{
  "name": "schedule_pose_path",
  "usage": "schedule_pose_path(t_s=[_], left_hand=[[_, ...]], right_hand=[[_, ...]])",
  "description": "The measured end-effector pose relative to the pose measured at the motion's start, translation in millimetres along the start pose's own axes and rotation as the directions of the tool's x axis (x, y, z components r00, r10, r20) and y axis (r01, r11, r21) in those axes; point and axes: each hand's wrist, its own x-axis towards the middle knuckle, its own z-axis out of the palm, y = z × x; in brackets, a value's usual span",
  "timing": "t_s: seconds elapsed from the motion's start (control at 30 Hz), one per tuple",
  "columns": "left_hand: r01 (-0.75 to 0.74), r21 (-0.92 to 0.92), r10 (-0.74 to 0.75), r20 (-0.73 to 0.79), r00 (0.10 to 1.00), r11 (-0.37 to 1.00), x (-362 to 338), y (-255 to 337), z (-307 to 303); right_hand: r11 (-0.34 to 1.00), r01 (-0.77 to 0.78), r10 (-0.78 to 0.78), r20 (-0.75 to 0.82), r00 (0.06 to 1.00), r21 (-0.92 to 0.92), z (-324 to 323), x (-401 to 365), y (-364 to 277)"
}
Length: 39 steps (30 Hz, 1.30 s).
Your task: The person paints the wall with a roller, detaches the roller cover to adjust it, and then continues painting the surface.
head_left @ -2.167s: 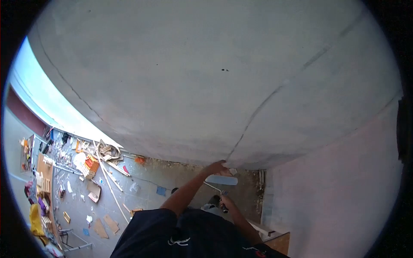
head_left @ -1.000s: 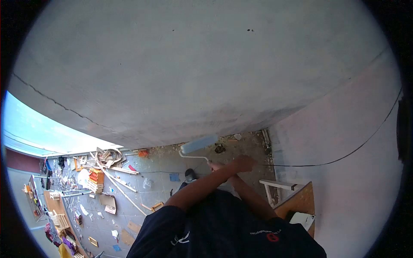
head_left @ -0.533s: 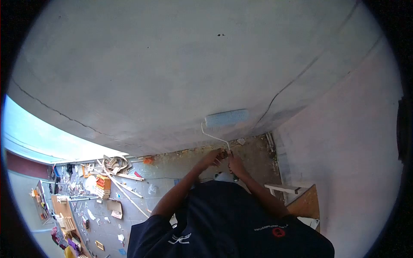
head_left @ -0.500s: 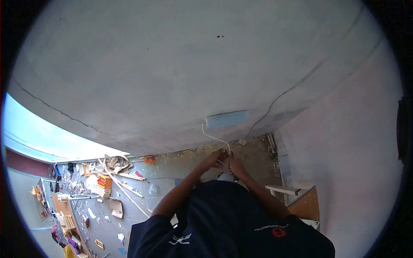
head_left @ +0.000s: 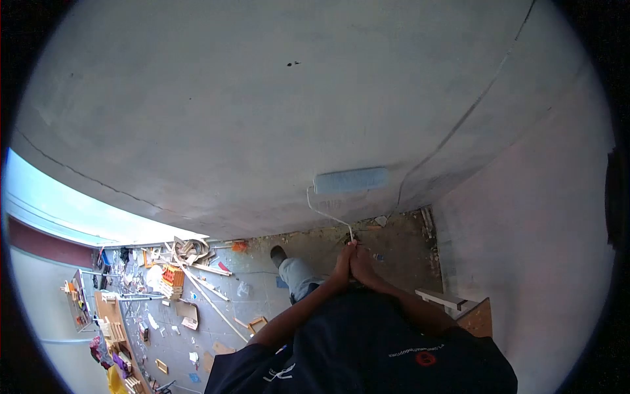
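A paint roller [head_left: 352,180] with a pale blue sleeve lies against, or very close to, the grey wall [head_left: 249,131]. Its bent wire frame runs down to a handle mostly hidden in my hands. My right hand [head_left: 363,264] is wrapped round that handle. Pressed up beside it, my left hand [head_left: 342,264] is closed on the handle too. A dark crack or line [head_left: 453,134] crosses the wall to the right of the roller.
My foot [head_left: 279,255] stands on the floor near the wall's base. Scrap wood [head_left: 190,253] and litter cover the floor at left, near a long bench [head_left: 111,322]. A wooden piece [head_left: 440,299] stands close at right, beside the pinkish side wall [head_left: 531,217].
My left hand, loose beside the handle before, has joined my right hand on it. My leg and foot have come into view at left. The view has shifted a little.
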Motion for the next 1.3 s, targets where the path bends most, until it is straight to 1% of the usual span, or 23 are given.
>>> schedule_pose_path(t_s=[0.03,0.07,0.1,0.13,0.23,0.33,0.4,0.43,0.5,0.53,0.6,0.63,0.7,0.8,0.83,0.93,1.0,1.03,1.1,1.17,1.2,1.27,1.3], left_hand=[[0.055,-0.107,-0.053,0.029,0.998,0.993,7,-5,-5],[-0.172,0.202,0.168,0.036,0.985,0.964,13,-12,-10],[-0.373,0.479,0.368,0.109,0.924,0.795,16,-19,-14],[-0.518,0.687,0.515,0.239,0.823,0.510,17,-25,-19],[-0.131,0.263,0.172,-0.138,0.975,0.956,28,-30,-22],[-0.107,0.083,0.113,-0.071,0.991,0.991,17,-12,-7],[-0.174,0.062,0.177,-0.036,0.984,0.983,21,1,1],[-0.211,0.054,0.212,-0.019,0.977,0.976,23,3,0],[-0.025,-0.065,0.020,-0.079,0.997,0.998,46,-18,-21],[0.066,-0.127,-0.079,-0.098,0.992,0.990,50,-19,-22],[0.078,-0.159,-0.094,-0.100,0.991,0.984,40,-13,-13],[0.087,-0.175,-0.105,-0.098,0.990,0.981,30,-8,-2],[0.117,-0.068,-0.124,-0.123,0.985,0.991,12,3,11],[0.001,-0.078,-0.009,-0.098,0.995,0.997,25,-4,15],[-0.060,-0.113,0.050,-0.091,0.995,0.992,28,-8,13],[-0.025,-0.075,0.019,-0.091,0.996,0.997,13,11,24],[0.106,-0.136,-0.118,-0.085,0.989,0.985,24,-5,6],[0.163,-0.171,-0.178,-0.074,0.981,0.972,29,-11,0],[0.076,-0.100,-0.088,-0.117,0.989,0.992,21,-7,8],[-0.090,0.186,0.101,-0.051,0.994,0.978,5,4,21],[-0.222,0.415,0.217,0.062,0.974,0.882,-8,12,27],[-0.208,0.436,0.186,0.094,0.978,0.875,-4,9,17],[-0.059,0.230,0.056,0.020,0.998,0.971,15,-1,-2]], right_hand=[[0.995,-0.079,0.081,0.034,0.996,-0.063,1,4,1],[0.979,-0.157,0.167,0.063,0.984,-0.130,1,7,2],[0.952,-0.228,0.250,0.092,0.964,-0.202,2,11,3],[0.949,-0.237,0.262,0.103,0.959,-0.209,2,13,8],[0.986,-0.082,0.095,0.084,0.992,-0.144,-3,7,5],[0.991,0.116,-0.113,0.048,0.992,-0.067,-7,3,-4],[0.971,0.235,-0.233,0.049,0.971,-0.037,-4,9,3],[0.968,0.240,-0.236,0.060,0.970,-0.068,1,13,15],[0.952,0.259,-0.248,0.081,0.965,-0.165,15,26,48],[0.976,0.188,-0.175,0.114,0.978,-0.110,8,24,31],[1.000,0.025,-0.022,0.192,0.981,-0.011,-9,11,4],[0.997,-0.007,0.019,0.159,0.987,-0.078,-8,9,6],[0.975,-0.077,0.095,0.077,0.992,-0.208,-1,9,17],[0.884,0.215,-0.237,-0.002,0.972,-0.414,9,11,40],[0.922,0.155,-0.161,0.015,0.987,-0.355,9,9,38],[0.985,-0.041,0.057,0.096,0.994,-0.167,-10,5,2],[0.984,-0.168,0.176,0.177,0.968,-0.058,-21,4,-17],[0.986,-0.143,0.154,0.129,0.980,-0.088,-12,7,-1],[0.983,-0.090,0.097,0.036,0.995,-0.158,14,13,43],[0.991,-0.089,0.095,0.058,0.994,-0.100,14,13,46],[0.993,-0.093,0.098,0.073,0.993,-0.069,15,14,45],[0.991,-0.133,0.134,0.082,0.988,-0.020,9,11,24],[0.988,-0.153,0.152,0.088,0.984,0.005,2,8,6]])
